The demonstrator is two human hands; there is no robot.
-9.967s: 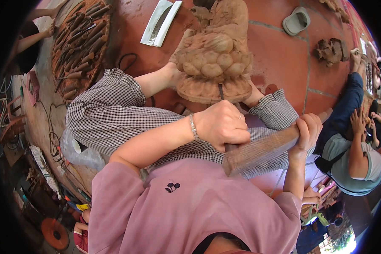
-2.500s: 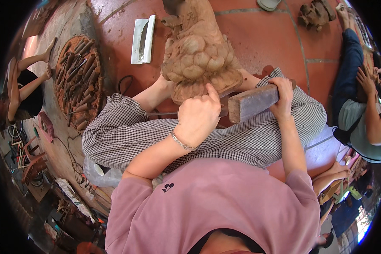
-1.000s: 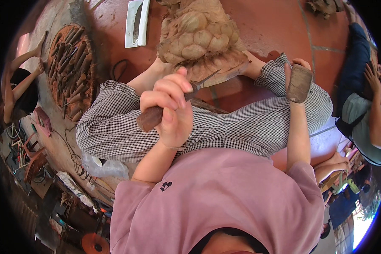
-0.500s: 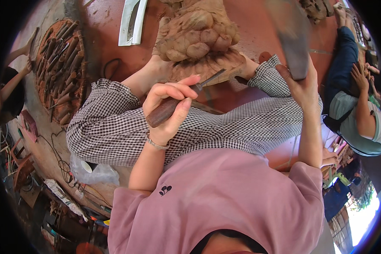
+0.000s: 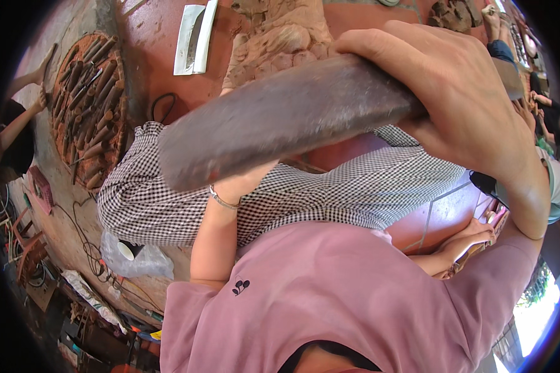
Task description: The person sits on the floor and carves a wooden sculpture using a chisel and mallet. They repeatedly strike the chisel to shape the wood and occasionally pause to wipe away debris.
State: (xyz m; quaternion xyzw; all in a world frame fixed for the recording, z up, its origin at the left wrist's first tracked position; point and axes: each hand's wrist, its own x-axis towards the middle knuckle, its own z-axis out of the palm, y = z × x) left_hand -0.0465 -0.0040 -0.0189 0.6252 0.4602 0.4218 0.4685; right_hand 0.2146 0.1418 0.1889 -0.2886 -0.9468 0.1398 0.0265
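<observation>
One block (image 5: 286,121) in right grip (image 5: 457,93), shirt motif (image 5: 241,287)

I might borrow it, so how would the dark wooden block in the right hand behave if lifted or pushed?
The dark wooden block would probably stay stiff, being one thick length. Its bulk suggests some weight in the right hand. Laid on its broad, flat-looking face, it would likely slide rather than roll.

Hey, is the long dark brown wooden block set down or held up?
Held up: the right hand grips the block, which crosses in front of the left hand.
</observation>
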